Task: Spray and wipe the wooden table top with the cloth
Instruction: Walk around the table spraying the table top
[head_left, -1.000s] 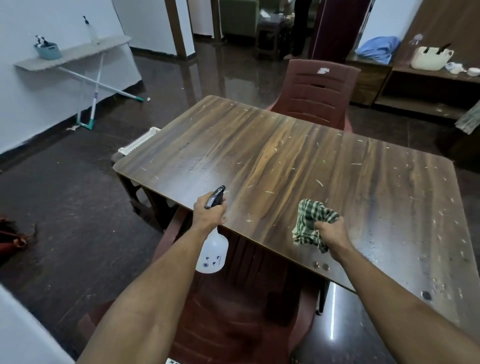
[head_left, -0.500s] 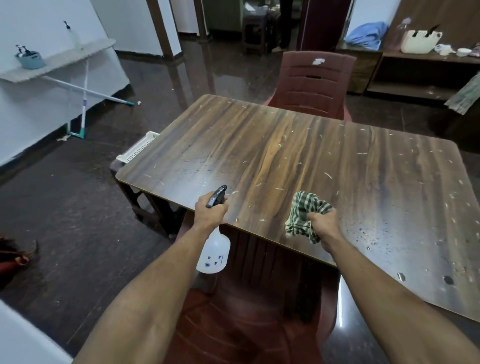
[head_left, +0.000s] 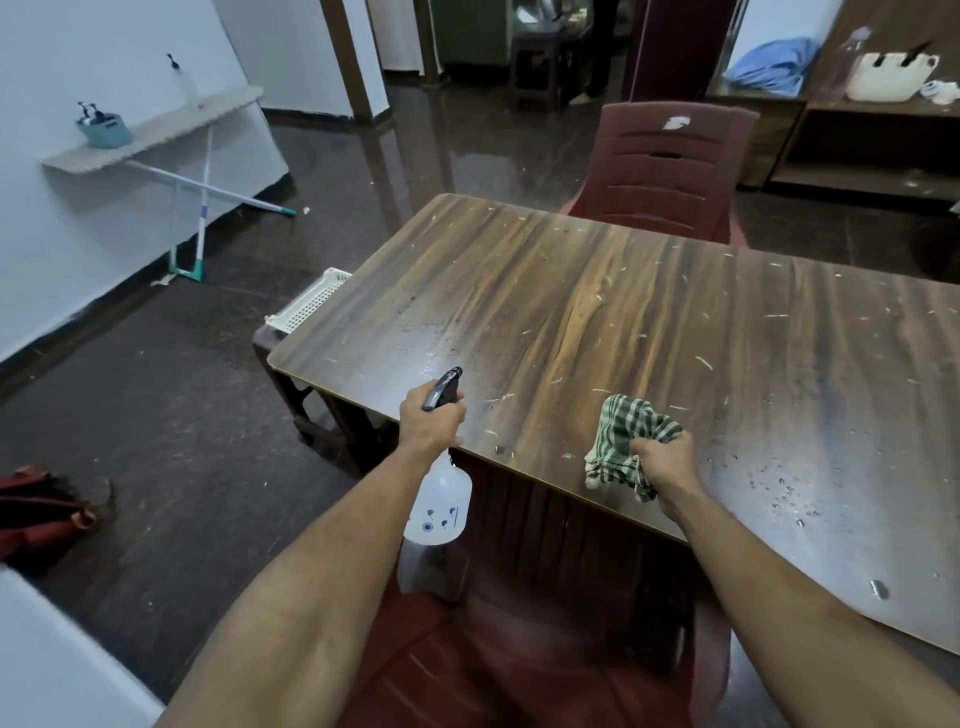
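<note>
The wooden table top (head_left: 597, 312) is dark brown and streaked, littered with pale crumbs and wet drops on its right part. My left hand (head_left: 431, 423) grips a clear spray bottle (head_left: 441, 506) with a black nozzle, held at the table's near edge with the nozzle pointing over the left corner. My right hand (head_left: 665, 462) clutches a bunched green-and-white checked cloth (head_left: 621, 441) that rests on the table near the front edge.
A maroon plastic chair (head_left: 670, 166) stands behind the table and another (head_left: 519, 649) sits right below me. A white basket (head_left: 311, 301) lies by the table's left end. An ironing board (head_left: 156, 130) leans at the left wall. Shelves stand at the back right.
The view has swung left. My left hand with the bottle stays near the front edge; a faint wet haze now shows ahead of the nozzle. The cloth hand has barely shifted.
</note>
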